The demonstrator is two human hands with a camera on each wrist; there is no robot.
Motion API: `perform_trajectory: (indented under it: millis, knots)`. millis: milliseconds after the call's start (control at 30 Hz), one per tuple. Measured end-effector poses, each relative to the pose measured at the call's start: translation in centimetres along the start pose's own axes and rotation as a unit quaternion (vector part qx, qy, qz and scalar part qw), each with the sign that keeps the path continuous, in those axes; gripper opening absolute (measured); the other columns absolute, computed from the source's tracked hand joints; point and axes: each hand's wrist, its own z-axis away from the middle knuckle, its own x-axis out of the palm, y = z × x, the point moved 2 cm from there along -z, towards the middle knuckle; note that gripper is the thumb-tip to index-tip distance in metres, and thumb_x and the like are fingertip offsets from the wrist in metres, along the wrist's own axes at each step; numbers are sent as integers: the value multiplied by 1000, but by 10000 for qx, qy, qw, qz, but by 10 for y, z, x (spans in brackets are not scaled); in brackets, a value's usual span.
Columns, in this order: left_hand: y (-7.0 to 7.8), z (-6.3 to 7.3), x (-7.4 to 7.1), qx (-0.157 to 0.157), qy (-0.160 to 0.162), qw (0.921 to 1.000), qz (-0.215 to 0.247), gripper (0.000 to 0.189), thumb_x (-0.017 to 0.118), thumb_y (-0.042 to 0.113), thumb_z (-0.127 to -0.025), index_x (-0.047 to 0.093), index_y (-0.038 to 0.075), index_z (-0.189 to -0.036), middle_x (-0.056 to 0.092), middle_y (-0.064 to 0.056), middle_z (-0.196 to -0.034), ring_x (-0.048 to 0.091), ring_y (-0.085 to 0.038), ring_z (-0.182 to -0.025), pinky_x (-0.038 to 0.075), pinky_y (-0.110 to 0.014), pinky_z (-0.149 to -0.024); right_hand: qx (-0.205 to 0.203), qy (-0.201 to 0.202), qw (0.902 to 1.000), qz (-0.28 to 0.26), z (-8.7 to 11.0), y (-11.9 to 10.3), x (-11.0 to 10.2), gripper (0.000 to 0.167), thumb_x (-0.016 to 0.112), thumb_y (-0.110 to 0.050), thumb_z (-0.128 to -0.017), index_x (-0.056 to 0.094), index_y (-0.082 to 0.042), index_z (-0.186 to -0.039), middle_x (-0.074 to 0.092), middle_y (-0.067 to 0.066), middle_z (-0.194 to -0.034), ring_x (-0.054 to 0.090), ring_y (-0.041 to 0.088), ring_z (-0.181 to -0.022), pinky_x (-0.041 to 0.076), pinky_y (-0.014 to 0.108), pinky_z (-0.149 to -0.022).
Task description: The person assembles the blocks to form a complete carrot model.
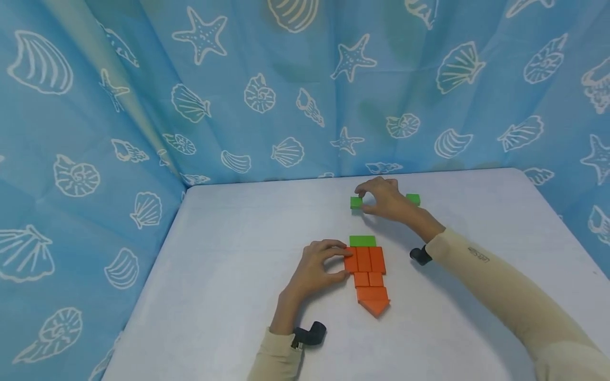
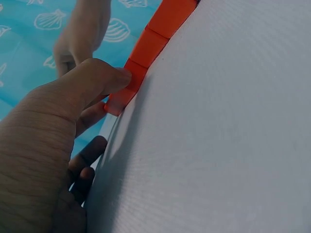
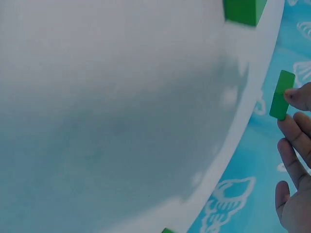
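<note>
My left hand point(image 1: 314, 270) holds the left orange block point(image 1: 351, 261) of a flat row between thumb and fingertips. The left wrist view shows the thumb on that orange block point(image 2: 133, 80). Farther back, my right hand point(image 1: 385, 200) pinches a small green block point(image 1: 356, 203). Seen from the right wrist, thumb and index finger grip this green block point(image 3: 282, 94) while the other fingers stay off it. Beside the left hand lie more orange blocks point(image 1: 364, 259), smaller ones below them and an orange triangle point(image 1: 375, 308) at the near end.
A green block point(image 1: 362, 241) lies against the far edge of the orange row. Behind the right wrist is another green block point(image 1: 413, 199), partly covered. The white table point(image 1: 229, 264) meets a blue shell-patterned curtain point(image 1: 286, 106) at its back and left.
</note>
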Motion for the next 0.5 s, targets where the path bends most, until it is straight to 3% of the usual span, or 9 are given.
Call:
perform_trajectory:
  millis: [500]
  knots:
    - [3,0,-2,-99,6,9999,-54,36,75,31,-89,71,24,-124,57,7,-135,47,-16,-124,34,-45,-104,-547,-348,9976,-261,27,-35,6,39,73,-14,-88,66,-7,-125,67,4,-117,49,30,-122,25,61,-102]
